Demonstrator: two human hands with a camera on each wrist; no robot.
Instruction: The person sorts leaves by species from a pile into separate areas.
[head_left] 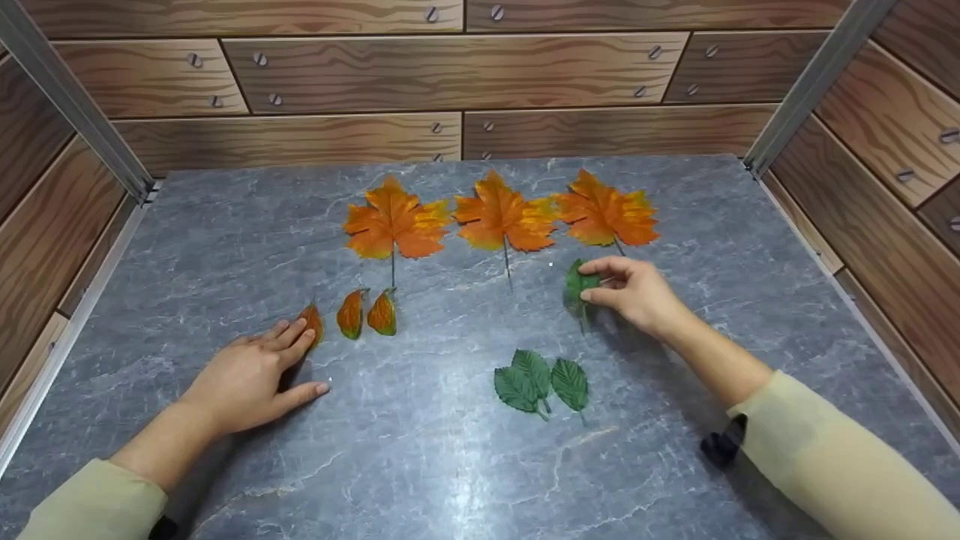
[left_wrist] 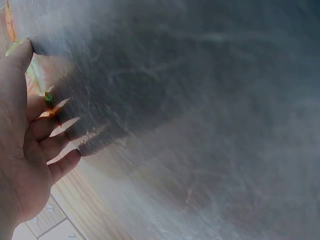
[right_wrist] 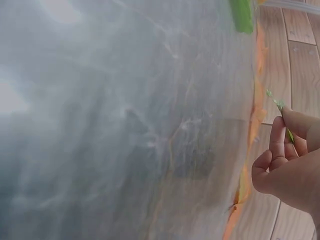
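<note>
Right grip (head_left: 634, 296) pinches green leaf (head_left: 575, 283) near rightmost maple leaf (head_left: 606, 213); thin edge may slip. Left grip (head_left: 251, 376) uncurled; contact could drag small leaf (head_left: 315, 321).

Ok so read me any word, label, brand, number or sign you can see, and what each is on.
None can be read: no lettering shows on the lobed orange maple leaves, pointed orange-green leaves, serrated green leaves or grey marbled tabletop. The brown wood-print walls show grain and screw heads, no writing.
</note>
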